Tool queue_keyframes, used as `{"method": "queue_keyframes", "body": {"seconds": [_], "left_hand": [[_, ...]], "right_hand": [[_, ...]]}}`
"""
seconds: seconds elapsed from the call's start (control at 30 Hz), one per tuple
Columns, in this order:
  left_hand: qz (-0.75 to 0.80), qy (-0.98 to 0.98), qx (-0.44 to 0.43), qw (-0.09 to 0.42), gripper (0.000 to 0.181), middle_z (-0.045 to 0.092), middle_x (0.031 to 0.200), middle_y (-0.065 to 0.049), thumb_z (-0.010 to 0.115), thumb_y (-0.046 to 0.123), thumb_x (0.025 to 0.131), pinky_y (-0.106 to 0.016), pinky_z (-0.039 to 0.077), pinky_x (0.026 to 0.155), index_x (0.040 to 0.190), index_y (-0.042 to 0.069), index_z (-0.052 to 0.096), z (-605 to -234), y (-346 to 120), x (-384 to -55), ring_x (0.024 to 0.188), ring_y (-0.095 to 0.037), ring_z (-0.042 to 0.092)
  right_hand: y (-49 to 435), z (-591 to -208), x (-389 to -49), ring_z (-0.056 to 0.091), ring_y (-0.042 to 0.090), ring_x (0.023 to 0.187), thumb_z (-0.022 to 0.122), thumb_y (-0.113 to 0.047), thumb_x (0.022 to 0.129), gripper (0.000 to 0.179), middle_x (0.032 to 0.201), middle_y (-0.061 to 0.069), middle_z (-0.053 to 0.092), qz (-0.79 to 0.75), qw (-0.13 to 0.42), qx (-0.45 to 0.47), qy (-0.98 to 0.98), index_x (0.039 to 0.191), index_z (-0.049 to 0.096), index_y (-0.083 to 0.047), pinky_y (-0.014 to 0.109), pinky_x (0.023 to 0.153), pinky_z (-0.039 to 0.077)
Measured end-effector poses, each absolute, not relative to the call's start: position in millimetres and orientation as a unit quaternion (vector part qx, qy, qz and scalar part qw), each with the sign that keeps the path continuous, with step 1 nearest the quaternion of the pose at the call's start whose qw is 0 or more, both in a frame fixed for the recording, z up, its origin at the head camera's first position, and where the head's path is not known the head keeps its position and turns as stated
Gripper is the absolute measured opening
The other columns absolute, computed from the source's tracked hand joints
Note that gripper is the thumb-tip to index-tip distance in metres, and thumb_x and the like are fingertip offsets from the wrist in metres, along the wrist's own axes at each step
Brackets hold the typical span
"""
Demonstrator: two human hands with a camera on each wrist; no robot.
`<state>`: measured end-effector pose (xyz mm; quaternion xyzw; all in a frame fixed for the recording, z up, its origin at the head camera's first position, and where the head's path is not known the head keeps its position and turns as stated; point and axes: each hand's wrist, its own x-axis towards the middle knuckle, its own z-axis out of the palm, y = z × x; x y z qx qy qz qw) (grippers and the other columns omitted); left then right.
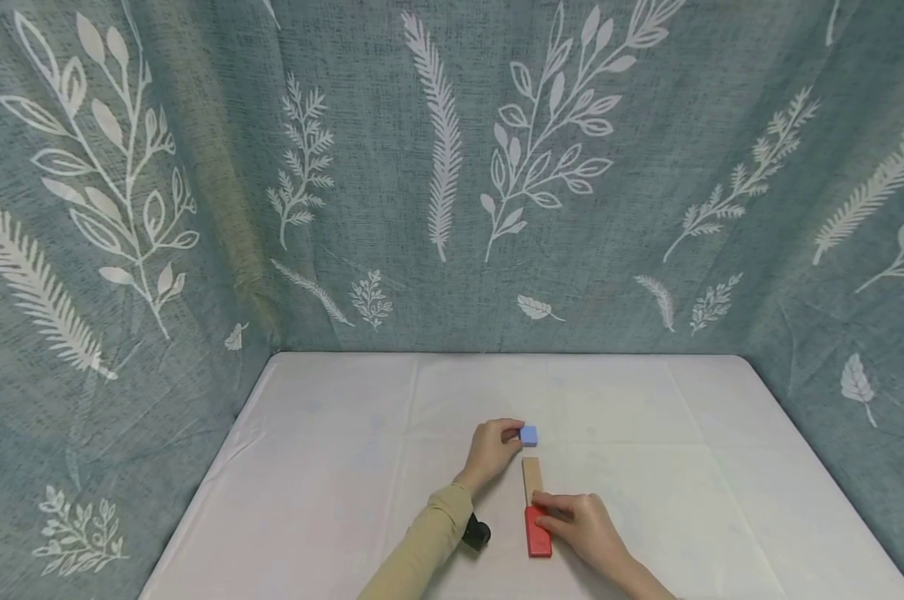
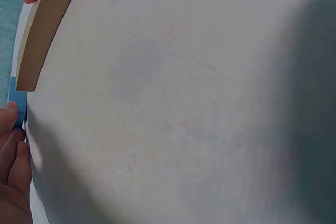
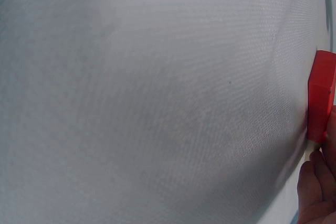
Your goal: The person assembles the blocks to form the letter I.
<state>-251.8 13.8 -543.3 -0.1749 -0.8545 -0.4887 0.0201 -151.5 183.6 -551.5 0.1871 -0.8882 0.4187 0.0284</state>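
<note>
A small blue block (image 1: 529,436) lies on the table toward the back, with my left hand (image 1: 491,454) pinching its left side. In the left wrist view, fingers press against the blue block (image 2: 17,98). Nearer to me, a plain wooden block (image 1: 531,477) and a red block (image 1: 538,533) lie end to end in a line. My right hand (image 1: 588,527) holds the red block from the right, fingertips right where it meets the wood. The right wrist view shows the red block (image 3: 321,95) beside the fingers; part of it is hidden there.
A white cloth covers the table (image 1: 332,467). Behind and at both sides hangs a green curtain (image 1: 392,167) with a white leaf pattern. A black wrist camera (image 1: 476,533) sticks out beside the left sleeve.
</note>
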Motion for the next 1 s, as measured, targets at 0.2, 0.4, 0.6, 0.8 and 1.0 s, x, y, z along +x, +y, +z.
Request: {"method": "queue_keyframes", "body": {"seconds": [0.2, 0.4, 0.6, 0.8, 1.0], "left_hand": [[-0.49, -0.852, -0.182, 0.026, 0.027, 0.068, 0.109, -0.024, 0.065, -0.008, 0.08, -0.035, 0.055, 0.087, 0.107, -0.009, 0.066, -546.1, 13.6, -252.0, 0.102, -0.031, 0.067], [-0.493, -0.851, -0.181, 0.025, 0.027, 0.068, 0.109, -0.023, 0.065, -0.007, 0.08, -0.037, 0.054, 0.089, 0.107, -0.009, 0.066, -547.8, 13.6, -253.3, 0.103, -0.03, 0.067], [-0.487, -0.854, -0.183, 0.021, 0.028, 0.068, 0.11, -0.023, 0.065, -0.007, 0.081, -0.037, 0.055, 0.088, 0.109, -0.008, 0.066, -546.7, 13.5, -253.3, 0.103, -0.03, 0.067], [-0.492, -0.852, -0.179, 0.018, 0.028, 0.067, 0.112, -0.023, 0.065, -0.007, 0.082, -0.035, 0.055, 0.088, 0.11, -0.008, 0.066, -547.6, 14.0, -253.1, 0.104, -0.031, 0.067], [-0.493, -0.854, -0.167, 0.011, 0.028, 0.067, 0.113, -0.022, 0.065, -0.005, 0.083, -0.034, 0.054, 0.089, 0.11, -0.007, 0.066, -547.0, 14.5, -251.8, 0.106, -0.03, 0.066]], "right_hand": [[182.9, -551.2, -152.0, 0.068, 0.022, 0.101, 0.076, -0.014, 0.077, 0.029, 0.105, 0.006, 0.073, 0.419, 0.018, 0.181, -0.889, 0.105, 0.073, -0.004, 0.025, 0.081, 0.057], [182.9, -551.5, -152.2, 0.068, 0.023, 0.101, 0.076, -0.014, 0.077, 0.029, 0.105, 0.007, 0.073, 0.418, 0.014, 0.179, -0.891, 0.105, 0.073, -0.004, 0.025, 0.081, 0.057], [182.7, -549.9, -152.0, 0.069, 0.021, 0.1, 0.077, -0.013, 0.077, 0.029, 0.104, 0.006, 0.073, 0.417, 0.019, 0.177, -0.891, 0.105, 0.073, -0.004, 0.026, 0.08, 0.057], [183.2, -550.3, -151.4, 0.069, 0.02, 0.1, 0.076, -0.014, 0.077, 0.03, 0.104, 0.006, 0.073, 0.42, 0.022, 0.183, -0.889, 0.105, 0.073, -0.004, 0.025, 0.079, 0.057], [182.9, -550.3, -151.2, 0.068, 0.021, 0.1, 0.076, -0.014, 0.077, 0.03, 0.104, 0.006, 0.073, 0.422, 0.019, 0.182, -0.888, 0.105, 0.073, -0.004, 0.025, 0.08, 0.057]]}}
